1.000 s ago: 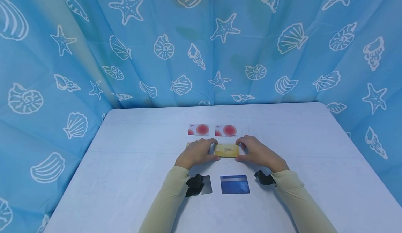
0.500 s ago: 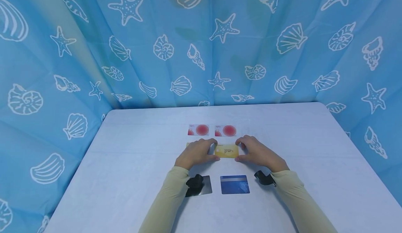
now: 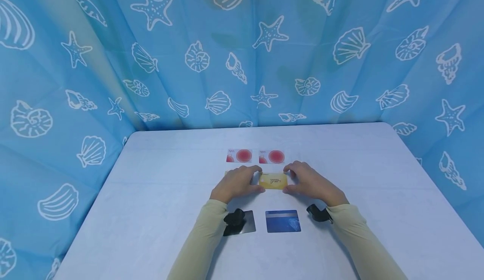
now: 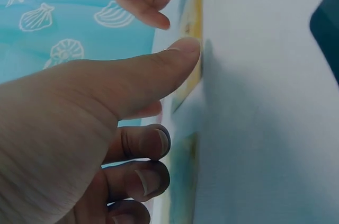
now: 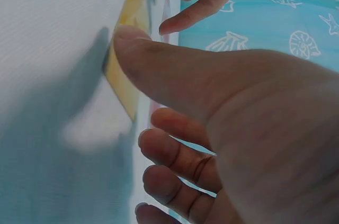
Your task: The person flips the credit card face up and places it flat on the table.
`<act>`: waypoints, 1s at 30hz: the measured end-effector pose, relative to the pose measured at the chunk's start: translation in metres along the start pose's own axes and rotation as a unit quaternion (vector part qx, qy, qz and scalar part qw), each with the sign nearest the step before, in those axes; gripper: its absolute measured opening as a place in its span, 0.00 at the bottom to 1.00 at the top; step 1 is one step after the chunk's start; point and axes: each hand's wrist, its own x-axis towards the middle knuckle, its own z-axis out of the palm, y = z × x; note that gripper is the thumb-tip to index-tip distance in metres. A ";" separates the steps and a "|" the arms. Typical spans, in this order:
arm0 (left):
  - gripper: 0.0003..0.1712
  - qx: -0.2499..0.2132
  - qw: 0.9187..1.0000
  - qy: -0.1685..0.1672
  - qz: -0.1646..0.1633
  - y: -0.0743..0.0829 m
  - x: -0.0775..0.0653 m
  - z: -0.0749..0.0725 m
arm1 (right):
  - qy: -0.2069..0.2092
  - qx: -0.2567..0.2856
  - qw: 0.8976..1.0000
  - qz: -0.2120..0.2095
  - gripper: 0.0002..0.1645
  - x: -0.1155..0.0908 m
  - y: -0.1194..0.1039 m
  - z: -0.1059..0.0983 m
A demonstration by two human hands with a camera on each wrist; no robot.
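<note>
A yellow card (image 3: 273, 181) with dark lettering lies flat near the middle of the white table, between my two hands. My left hand (image 3: 236, 183) holds its left end, with thumb and forefinger spread to the near and far corners. The same hold is taken at the right end by my right hand (image 3: 314, 183). In both wrist views a thumb rests against the near edge of the yellow card (image 4: 197, 17). A second yellowish card (image 4: 184, 181) lies under my left hand, mostly hidden in the head view.
Two white cards with red circles, a left one (image 3: 239, 155) and a right one (image 3: 272, 157), lie beyond the hands. Nearer are a blue card (image 3: 282, 222) and a dark grey card (image 3: 248, 222), the latter partly covered by my left wrist's black camera (image 3: 234, 217). A blue shell-patterned curtain (image 3: 227, 82) borders the table.
</note>
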 end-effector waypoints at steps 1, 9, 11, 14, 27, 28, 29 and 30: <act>0.35 -0.003 1.000 0.001 0.000 0.000 0.000 -0.001 | 0.001 0.001 1.000 -0.001 0.37 0.000 -0.001 -0.001; 0.36 -0.058 0.998 0.021 0.000 -0.010 -0.003 -0.019 | 0.043 0.003 0.999 -0.024 0.34 -0.004 -0.011 -0.015; 0.36 -0.069 0.997 0.028 0.001 -0.013 -0.006 -0.025 | 0.058 0.004 0.998 -0.036 0.34 -0.005 -0.015 -0.018; 0.35 -0.072 0.996 0.055 0.017 -0.017 -0.010 -0.034 | 0.079 0.004 0.996 -0.047 0.34 -0.009 -0.023 -0.023; 0.32 -0.078 0.990 0.105 0.045 -0.016 -0.051 -0.058 | 0.144 -0.003 0.984 -0.106 0.33 -0.034 -0.057 -0.037; 0.32 -0.075 0.991 0.104 0.044 -0.015 -0.055 -0.060 | 0.148 -0.003 0.983 -0.111 0.33 -0.036 -0.059 -0.037; 0.32 -0.074 0.991 0.101 0.043 -0.014 -0.060 -0.061 | 0.151 -0.002 0.982 -0.117 0.33 -0.038 -0.062 -0.037; 0.31 -0.070 0.992 0.098 0.042 -0.013 -0.065 -0.062 | 0.155 -0.002 0.980 -0.122 0.33 -0.040 -0.065 -0.036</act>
